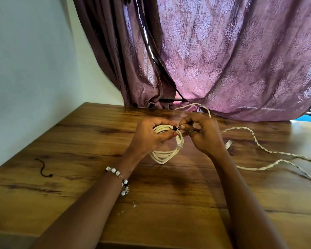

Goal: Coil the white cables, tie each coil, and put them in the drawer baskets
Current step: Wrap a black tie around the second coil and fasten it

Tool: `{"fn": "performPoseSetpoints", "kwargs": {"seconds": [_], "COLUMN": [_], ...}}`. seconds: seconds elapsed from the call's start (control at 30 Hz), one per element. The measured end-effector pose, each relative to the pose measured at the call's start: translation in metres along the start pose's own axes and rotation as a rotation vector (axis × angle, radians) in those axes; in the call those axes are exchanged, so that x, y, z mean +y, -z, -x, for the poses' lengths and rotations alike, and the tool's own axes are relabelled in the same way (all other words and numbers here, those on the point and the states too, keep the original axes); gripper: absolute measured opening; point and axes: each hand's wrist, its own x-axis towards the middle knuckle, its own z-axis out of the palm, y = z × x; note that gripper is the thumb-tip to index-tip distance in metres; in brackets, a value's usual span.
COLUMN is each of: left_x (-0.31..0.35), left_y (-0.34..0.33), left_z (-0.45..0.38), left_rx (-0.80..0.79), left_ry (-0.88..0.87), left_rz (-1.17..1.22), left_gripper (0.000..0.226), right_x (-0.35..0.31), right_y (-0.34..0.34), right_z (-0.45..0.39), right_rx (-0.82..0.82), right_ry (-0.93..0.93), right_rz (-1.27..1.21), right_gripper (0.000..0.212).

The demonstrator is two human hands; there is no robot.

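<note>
Gripping a round white coil (166,141), hands apparently pinch a dark tie (174,129).

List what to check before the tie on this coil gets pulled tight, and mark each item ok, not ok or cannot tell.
1. Coil gathered: the left hand grips the white coil with its loops bunched together. Ok.
2. Tie placed: the dark tie wraps the top of the coil. Ok.
3. Tie end held: the right hand pinches it at the wrap. Ok.
4. Tie secured: cannot tell.
5. Plug tucked: the connector hangs free inside the loop. Not ok.
6. Next cable ready: the twisted white cable lies uncoiled on the table, with a spare tie at the left. Ok.
</note>
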Motion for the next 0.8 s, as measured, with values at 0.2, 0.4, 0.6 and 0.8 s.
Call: {"fn": "performPoseSetpoints", "kwargs": {"seconds": [0.2,0.4,0.6,0.8], "left_x": [-0.0059,-0.006,-0.0089,-0.0072], "left_y": [-0.0011,-0.0015,0.0003,-0.0016], "left_z": [-0.0005,-0.0024,-0.0039,-0.0037], "left_rx": [0.052,0.069,0.081,0.07], "left_ry": [-0.018,0.021,0.036,0.02], "left_rz": [0.0,0.051,0.062,0.06], "left_gripper": [0.024,0.021,0.021,0.021], "right_x": [-0.0078,-0.0016,-0.007,-0.0073], "right_y": [-0.0052,0.0026,0.002,0.0002], "right_z": [-0.0021,-0.0007,-0.0012,-0.0014], "right_rx": [-0.019,-0.017,0.023,0.043], "right_ry": [-0.019,-0.075,0.08,0.172], "right_rz": [0.037,0.017,0.088,0.167], "right_gripper": [0.012,0.014,0.007,0.019]}}
